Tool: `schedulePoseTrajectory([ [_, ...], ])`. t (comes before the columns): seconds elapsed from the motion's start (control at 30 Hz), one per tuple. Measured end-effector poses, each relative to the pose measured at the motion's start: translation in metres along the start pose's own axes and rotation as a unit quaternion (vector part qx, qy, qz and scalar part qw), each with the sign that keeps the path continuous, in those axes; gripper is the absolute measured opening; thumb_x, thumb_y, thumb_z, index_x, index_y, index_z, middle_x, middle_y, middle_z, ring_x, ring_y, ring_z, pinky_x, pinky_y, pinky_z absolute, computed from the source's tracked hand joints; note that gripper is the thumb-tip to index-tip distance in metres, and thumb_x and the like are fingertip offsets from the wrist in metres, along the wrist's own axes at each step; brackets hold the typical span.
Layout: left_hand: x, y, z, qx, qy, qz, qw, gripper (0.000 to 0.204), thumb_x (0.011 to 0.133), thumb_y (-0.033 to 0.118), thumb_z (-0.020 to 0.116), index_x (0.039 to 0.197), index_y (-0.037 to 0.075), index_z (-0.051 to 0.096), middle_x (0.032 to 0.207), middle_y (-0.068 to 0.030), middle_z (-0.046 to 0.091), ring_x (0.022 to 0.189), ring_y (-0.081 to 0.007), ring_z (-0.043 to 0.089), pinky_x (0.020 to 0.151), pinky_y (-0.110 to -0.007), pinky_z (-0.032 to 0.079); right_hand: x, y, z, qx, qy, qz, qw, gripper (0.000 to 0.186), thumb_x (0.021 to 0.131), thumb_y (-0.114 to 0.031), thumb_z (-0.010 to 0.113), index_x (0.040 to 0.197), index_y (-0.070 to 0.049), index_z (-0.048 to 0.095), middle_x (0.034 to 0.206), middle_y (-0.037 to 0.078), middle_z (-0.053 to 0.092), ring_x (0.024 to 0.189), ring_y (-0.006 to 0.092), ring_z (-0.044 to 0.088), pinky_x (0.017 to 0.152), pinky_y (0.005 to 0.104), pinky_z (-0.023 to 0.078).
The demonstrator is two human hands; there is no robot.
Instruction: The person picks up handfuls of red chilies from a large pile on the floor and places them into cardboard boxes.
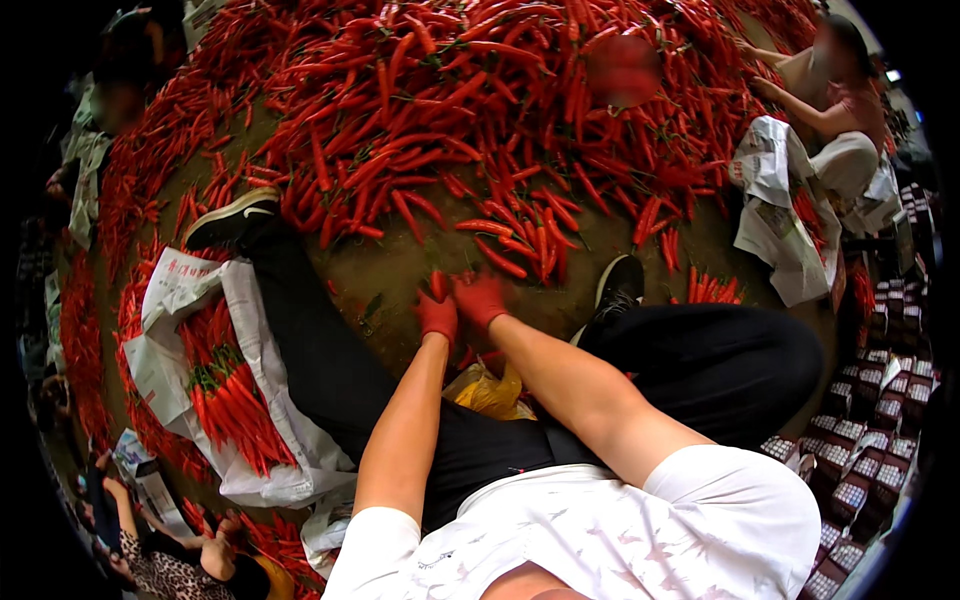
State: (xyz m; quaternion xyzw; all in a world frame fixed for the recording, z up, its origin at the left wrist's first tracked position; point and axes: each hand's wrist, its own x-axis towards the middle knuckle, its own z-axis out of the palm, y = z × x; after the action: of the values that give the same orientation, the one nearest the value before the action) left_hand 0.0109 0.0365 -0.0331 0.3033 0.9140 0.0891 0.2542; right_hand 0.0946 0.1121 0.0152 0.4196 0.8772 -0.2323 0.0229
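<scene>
Both my hands wear red gloves and are close together over the floor between my legs. My left hand is closed, with what looks like the ends of red chili peppers sticking up from it; glove and peppers are nearly the same red. Right beside it, my right hand is smeared by motion, so its fingers do not show clearly. Just beyond the hands lies a loose cluster of red chili peppers at the foot of a large heap. A yellow bag or cloth lies under my forearms.
To my left, a white sack lies open with bundled chili peppers in it. A small pepper bunch rests by my right knee. One person sits at the far right beside another white sack; others work along the left.
</scene>
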Motion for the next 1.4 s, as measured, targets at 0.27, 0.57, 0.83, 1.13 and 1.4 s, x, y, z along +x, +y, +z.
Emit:
schedulePoseTrajectory([
  [0.27,-0.018,0.029,-0.006,-0.142,-0.008,-0.155,0.978,0.11,0.071,0.058,0.072,0.15,0.007,0.016,0.146,-0.0283,0.029,0.136,-0.0415,0.034,0.109,-0.054,0.031,-0.009,0.007,-0.015,0.384,-0.132,0.281,0.87,0.057,0.088,-0.047,0.054,0.111,0.005,0.062,0.115,0.029,0.062,0.111,0.046,0.057,0.099,0.0464,0.044],
  [0.57,-0.021,0.025,-0.053,-0.106,0.038,-0.082,0.99,0.096,0.058,0.032,0.083,0.138,0.008,0.036,0.136,-0.0227,0.043,0.123,-0.0393,0.048,0.102,-0.047,0.042,-0.019,0.052,-0.057,0.166,0.078,0.257,0.949,0.062,0.082,-0.036,0.068,0.13,-0.003,0.049,0.099,0.022,0.069,0.094,0.0398,0.065,0.083,0.0472,0.052],
  [0.83,-0.028,0.033,-0.063,-0.114,-0.051,0.08,0.989,0.073,0.066,0.015,0.08,0.128,0.007,0.043,0.121,-0.0141,0.057,0.113,-0.03,0.059,0.092,-0.043,0.05,-0.015,0.083,-0.052,0.126,0.066,0.218,0.965,0.05,0.081,-0.035,0.068,0.121,-0.007,0.057,0.105,0.019,0.067,0.097,0.0375,0.065,0.082,0.0475,0.052],
  [1.13,-0.048,0.038,-0.054,-0.263,-0.045,-0.057,0.962,0.084,0.059,0.015,0.088,0.13,0.001,0.046,0.124,-0.015,0.062,0.115,-0.0246,0.061,0.096,-0.035,0.048,-0.024,0.044,-0.01,0.179,-0.079,0.019,0.981,0.05,0.084,-0.028,0.064,0.127,-0.004,0.055,0.114,0.024,0.062,0.108,0.0404,0.058,0.092,0.0455,0.048],
  [1.4,-0.045,0.028,-0.06,-0.167,-0.026,-0.005,0.986,0.072,0.062,0.016,0.082,0.123,0.003,0.046,0.12,-0.0204,0.061,0.108,-0.0368,0.061,0.09,-0.042,0.051,0.009,0.034,-0.075,0.185,-0.295,-0.026,0.937,0.044,0.082,-0.03,0.056,0.106,0.007,0.063,0.105,0.032,0.064,0.104,0.0418,0.062,0.09,0.0468,0.048],
])
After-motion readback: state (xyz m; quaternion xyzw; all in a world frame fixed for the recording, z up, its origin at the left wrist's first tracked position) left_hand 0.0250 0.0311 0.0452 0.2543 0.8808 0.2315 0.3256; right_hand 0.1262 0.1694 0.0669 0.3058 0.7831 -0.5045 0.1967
